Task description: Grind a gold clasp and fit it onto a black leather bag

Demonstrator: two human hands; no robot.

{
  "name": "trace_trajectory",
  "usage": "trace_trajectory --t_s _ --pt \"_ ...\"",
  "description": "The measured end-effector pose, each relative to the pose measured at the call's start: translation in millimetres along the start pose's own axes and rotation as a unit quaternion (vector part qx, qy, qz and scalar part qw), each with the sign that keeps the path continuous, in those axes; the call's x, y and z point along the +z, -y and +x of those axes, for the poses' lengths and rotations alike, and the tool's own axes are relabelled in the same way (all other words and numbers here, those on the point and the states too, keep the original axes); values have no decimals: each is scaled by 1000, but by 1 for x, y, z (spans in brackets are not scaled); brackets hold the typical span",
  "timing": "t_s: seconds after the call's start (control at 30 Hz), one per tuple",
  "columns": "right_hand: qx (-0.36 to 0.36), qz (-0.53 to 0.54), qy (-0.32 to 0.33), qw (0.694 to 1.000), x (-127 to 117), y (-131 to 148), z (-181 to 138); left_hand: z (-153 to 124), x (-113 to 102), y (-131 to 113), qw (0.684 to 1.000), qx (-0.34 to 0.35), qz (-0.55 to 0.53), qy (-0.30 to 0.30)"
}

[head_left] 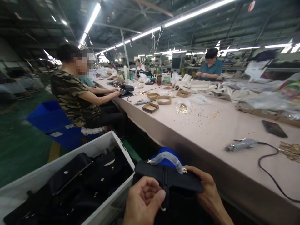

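- The left hand (144,200) is at the bottom middle of the frame. Its fingers curl in and pinch the black strap that runs down the front of the black bag (168,181).
- The right hand (207,193) is just to the right of it. It grips the right end of the bag from below.
- The bag is at the bottom middle of the frame, in front of the near edge of the table (211,131) and not on it.
- A clear plastic wrap (168,159) covers the handle on top of the bag. It looks thin and crinkly.
- The bag looks smooth and a bit stiff, with small gold metal bits by the handle.
- I think the bag could slip and drop to the floor, since only fingers hold it and nothing is under it.
- I think the gold bits could scratch the smooth skin of the bag if it rubs on the table edge.
- A white bin (98,147) sits at the lower left. It is full of dark, flat bag parts.
- A grey tool (241,144) with a black cord lies on the table at the right. Its cord could snag a sleeve.
- A person in a camouflage shirt (70,93) sits at the left.
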State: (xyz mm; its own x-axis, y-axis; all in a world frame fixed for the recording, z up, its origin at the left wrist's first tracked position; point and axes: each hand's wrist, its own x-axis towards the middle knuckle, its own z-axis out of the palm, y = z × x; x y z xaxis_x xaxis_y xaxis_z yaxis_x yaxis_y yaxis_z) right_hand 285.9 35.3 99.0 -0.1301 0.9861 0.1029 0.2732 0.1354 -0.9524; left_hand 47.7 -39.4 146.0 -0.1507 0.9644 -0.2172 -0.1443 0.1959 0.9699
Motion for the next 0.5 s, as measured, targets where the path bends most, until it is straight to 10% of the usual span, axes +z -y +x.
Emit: trace_trajectory --t_s 0.5 --pt "32 48 -20 998 3 -21 9 17 34 1 993 91 -22 69"
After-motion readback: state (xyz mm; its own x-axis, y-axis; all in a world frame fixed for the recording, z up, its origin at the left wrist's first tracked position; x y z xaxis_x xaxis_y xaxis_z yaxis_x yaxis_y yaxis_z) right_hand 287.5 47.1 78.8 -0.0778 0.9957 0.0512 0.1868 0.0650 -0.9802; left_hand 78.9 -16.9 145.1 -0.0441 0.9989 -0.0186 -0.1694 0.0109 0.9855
